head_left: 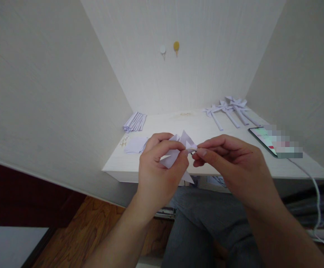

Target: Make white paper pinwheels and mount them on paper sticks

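My left hand (pixel 158 160) is closed on a white paper pinwheel (pixel 170 159), its thumb and fingers gripping the folded middle. Pointed paper blades stick out above and below the fingers. My right hand (pixel 229 156) meets it from the right, thumb and forefinger pinched at the pinwheel's centre. Something small and dark shows by those fingertips, too small to name. Both hands are held over the front edge of the white shelf (pixel 173 124). Part of a stack of white paper sheets (pixel 135 145) is hidden behind my left hand.
Rolled paper sticks (pixel 135 122) lie in a pile at the back left. Several paper pinwheels on sticks (pixel 230 111) rest at the back right. A phone (pixel 262 139) lies at the right, with a white cable (pixel 315 186) running down. Walls (pixel 106 93) enclose the shelf.
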{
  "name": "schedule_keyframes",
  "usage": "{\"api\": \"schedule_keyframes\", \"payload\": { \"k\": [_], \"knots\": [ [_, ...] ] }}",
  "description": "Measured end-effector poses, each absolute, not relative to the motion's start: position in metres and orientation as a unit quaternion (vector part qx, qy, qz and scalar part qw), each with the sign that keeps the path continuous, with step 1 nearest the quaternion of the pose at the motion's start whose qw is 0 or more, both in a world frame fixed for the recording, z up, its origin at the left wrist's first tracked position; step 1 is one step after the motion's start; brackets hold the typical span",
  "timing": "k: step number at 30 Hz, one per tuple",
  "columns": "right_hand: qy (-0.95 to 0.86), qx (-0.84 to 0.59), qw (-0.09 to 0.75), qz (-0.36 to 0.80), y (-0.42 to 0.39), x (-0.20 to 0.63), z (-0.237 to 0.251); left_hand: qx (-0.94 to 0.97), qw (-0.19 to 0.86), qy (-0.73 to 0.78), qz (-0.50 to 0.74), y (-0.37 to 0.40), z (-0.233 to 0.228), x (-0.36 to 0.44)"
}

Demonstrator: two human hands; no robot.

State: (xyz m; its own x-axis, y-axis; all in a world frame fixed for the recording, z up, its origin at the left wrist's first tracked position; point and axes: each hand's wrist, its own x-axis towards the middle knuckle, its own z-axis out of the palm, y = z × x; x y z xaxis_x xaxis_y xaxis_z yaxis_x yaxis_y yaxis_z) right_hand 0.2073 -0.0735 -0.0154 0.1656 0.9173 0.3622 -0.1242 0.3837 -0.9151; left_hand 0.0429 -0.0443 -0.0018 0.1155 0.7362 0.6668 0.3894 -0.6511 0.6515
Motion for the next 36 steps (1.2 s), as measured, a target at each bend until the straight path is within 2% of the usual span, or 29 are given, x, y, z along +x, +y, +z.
{"api": "schedule_keyframes", "payload": {
  "k": [13,31,36],
  "knots": [
    [-0.535,-0.396,0.66,0.348,-0.078,0.206,-0.015,0.745,0.137,0.362,0.542,-0.045,-0.001,0.043],
    [-0.567,-0.493,0.623,0.219,-0.089,0.203,-0.017,0.764,0.112,0.335,0.54,-0.044,-0.006,0.041],
    [-0.56,-0.462,0.626,0.284,-0.091,0.205,-0.015,0.759,0.151,0.324,0.544,-0.043,-0.006,0.038]
  ]
}}
